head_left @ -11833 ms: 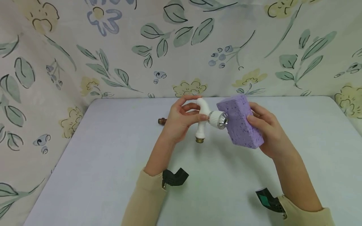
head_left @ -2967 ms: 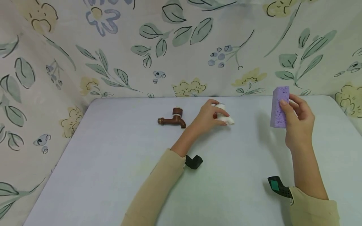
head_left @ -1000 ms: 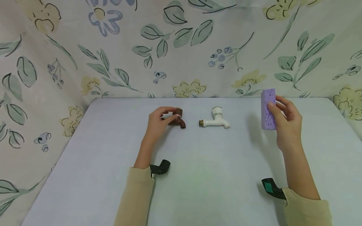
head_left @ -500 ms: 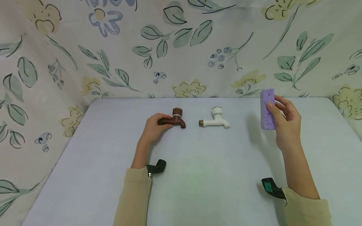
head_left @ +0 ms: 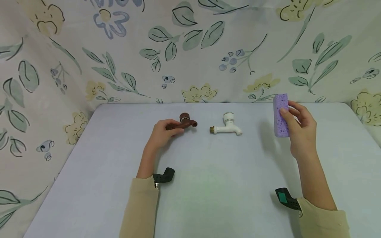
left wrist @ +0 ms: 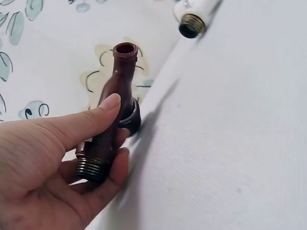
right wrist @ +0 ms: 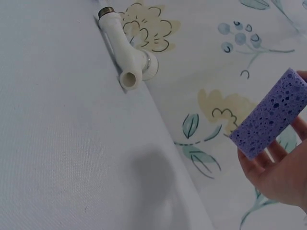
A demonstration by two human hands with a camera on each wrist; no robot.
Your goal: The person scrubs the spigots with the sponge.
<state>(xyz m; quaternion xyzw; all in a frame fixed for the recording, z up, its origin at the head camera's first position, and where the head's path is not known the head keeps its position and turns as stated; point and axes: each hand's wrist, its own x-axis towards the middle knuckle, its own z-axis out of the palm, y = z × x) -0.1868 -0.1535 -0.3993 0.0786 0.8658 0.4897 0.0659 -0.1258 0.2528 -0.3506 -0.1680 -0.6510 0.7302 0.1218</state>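
Note:
My left hand grips a brown faucet around its pipe, near the threaded end. In the left wrist view the thumb lies across the faucet's body, the brass-coloured threads show below it, and the open spout points up. My right hand holds a purple sponge upright above the table, thumb on its near face. The speckled face of the sponge shows in the right wrist view. Between the hands a white faucet lies on the table, its brass threaded end toward the left.
The white table ends at a floral curtain just behind the faucets. A black wrist device sits at the left cuff, and another black device at the right cuff.
Earlier, the left hand held the white faucet against the sponge, then set it on the table. It moved left to the brown faucet, took its pipe and has now tilted it, spout outward.

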